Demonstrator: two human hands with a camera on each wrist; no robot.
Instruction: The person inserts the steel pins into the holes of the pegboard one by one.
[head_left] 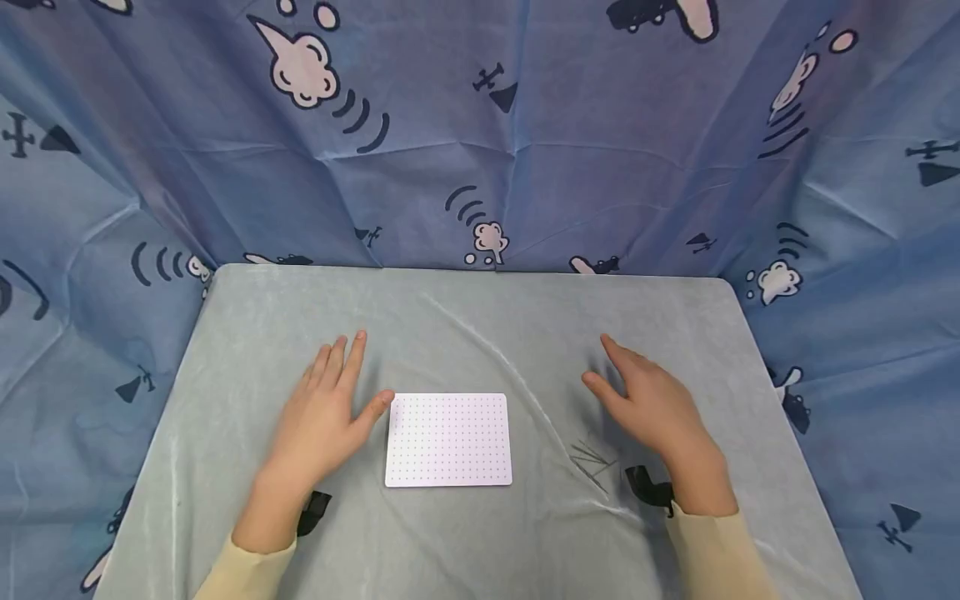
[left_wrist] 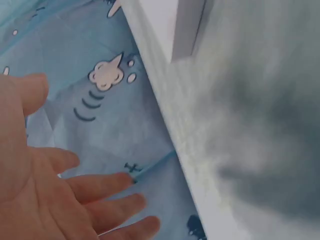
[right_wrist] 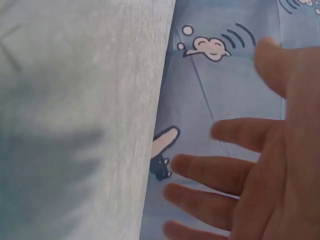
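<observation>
Left hand (head_left: 318, 421): released, fingers extended.
Right hand (head_left: 658, 406): released too, hovering.
Dotted board (head_left: 448, 440): there, on the table (head_left: 465, 542), between both.
Thin sticks (head_left: 592, 455): right of it; best pinched singly, I'd say.

Left hand (head_left: 318, 425), right hand (head_left: 662, 408), 2 bare hands well apart, fingers (head_left: 354, 358) extended, thumbs (head_left: 375, 407) spread

The head view looks forward and down over the table (head_left: 465, 542) from farther off, the curtain (head_left: 420, 204) across the top; the left wrist view sits close to the left hand (head_left: 318, 417), lower left in its frame; the right wrist view sits close to the right hand (head_left: 663, 412), lower right. Both face past the table's edge toward the curtain; each shares its hand with the head view.
</observation>
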